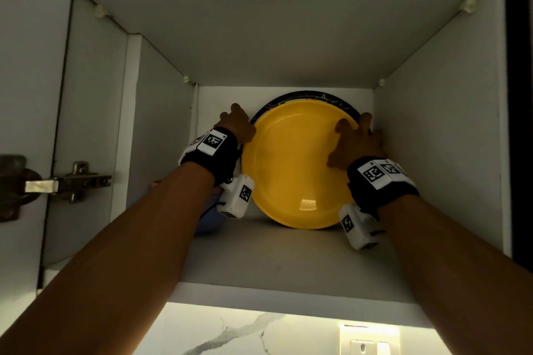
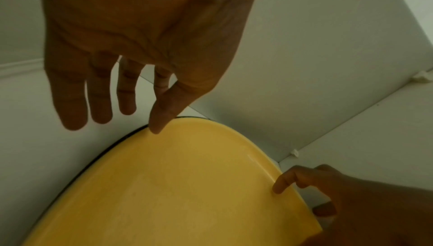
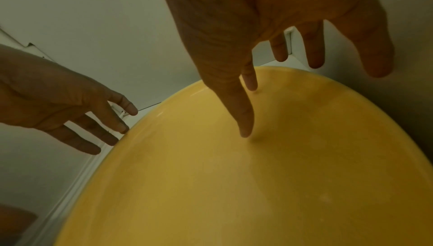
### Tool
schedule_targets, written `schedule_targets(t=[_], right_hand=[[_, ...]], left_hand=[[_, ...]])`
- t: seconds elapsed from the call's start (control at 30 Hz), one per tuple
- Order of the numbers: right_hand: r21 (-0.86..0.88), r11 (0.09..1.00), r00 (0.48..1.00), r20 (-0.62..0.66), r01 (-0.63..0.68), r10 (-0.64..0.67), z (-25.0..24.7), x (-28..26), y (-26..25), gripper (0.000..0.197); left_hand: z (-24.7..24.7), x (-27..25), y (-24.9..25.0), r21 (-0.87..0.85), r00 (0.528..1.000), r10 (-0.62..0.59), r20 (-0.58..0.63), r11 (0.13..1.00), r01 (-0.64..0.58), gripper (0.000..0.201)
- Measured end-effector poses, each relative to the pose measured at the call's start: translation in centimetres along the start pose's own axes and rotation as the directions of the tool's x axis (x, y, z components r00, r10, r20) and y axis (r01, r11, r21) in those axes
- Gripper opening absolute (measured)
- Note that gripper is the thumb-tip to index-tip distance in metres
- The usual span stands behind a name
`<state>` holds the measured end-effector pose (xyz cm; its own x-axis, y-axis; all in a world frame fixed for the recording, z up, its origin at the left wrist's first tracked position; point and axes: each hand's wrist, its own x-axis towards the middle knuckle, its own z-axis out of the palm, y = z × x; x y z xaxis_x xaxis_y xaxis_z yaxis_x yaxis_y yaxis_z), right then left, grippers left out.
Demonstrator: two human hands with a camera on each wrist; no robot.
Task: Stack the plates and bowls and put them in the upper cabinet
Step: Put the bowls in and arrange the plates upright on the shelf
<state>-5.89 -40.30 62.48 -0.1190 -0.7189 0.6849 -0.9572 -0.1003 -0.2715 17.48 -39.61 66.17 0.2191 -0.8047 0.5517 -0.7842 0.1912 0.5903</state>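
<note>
i see the upper cabinet (image 1: 432, 130) open, its shelf (image 1: 288, 256) carrying the yellow plate (image 1: 291, 170), tilted against a black plate (image 1: 323, 96) at the back. my left hand (image 1: 235, 125) sits at the plate's 10 o'clock rim, fingers (image 2: 70, 102) straight and loose, thumb touching. my right hand (image 1: 357, 144) is at 2 o'clock, fingers (image 3: 246, 116) spread, resting on it. a blue bowl (image 1: 209, 222) lies at 8 o'clock.
</note>
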Motion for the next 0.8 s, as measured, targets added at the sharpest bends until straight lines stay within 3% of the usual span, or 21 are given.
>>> schedule_targets(t=[0.3, 0.47, 0.63, 0.8], right_hand=[[-0.033, 0.999, 0.999, -0.012, 0.037, -0.037, -0.5, -0.7, -0.8, 0.081], [-0.029, 0.997, 0.995, 0.075, 0.074, -0.072, -1.6, -0.7, -1.4, 0.096], [0.032, 0.995, 0.987, 0.123, 0.099, -0.102, -2.2, -0.3, -2.3, 0.091], [0.119, 0.980, 0.961, 0.206, 0.163, -0.185, -3.3, -2.4, -4.7, 0.083]], left_hand=[[-4.2, -3.5, 3.1, -0.248, 0.990, 0.117, -0.073, 0.960, -0.132, 0.052], [-5.7, -6.8, 4.1, -0.229, 0.982, 0.188, -0.015, 0.955, -0.187, 0.036], [-7.1, -9.3, 3.9, -0.135, 0.977, 0.197, 0.078, 0.973, -0.185, 0.034], [-9.2, -11.7, 2.2, -0.014, 0.978, 0.187, 0.094, 0.982, -0.186, 0.037]])
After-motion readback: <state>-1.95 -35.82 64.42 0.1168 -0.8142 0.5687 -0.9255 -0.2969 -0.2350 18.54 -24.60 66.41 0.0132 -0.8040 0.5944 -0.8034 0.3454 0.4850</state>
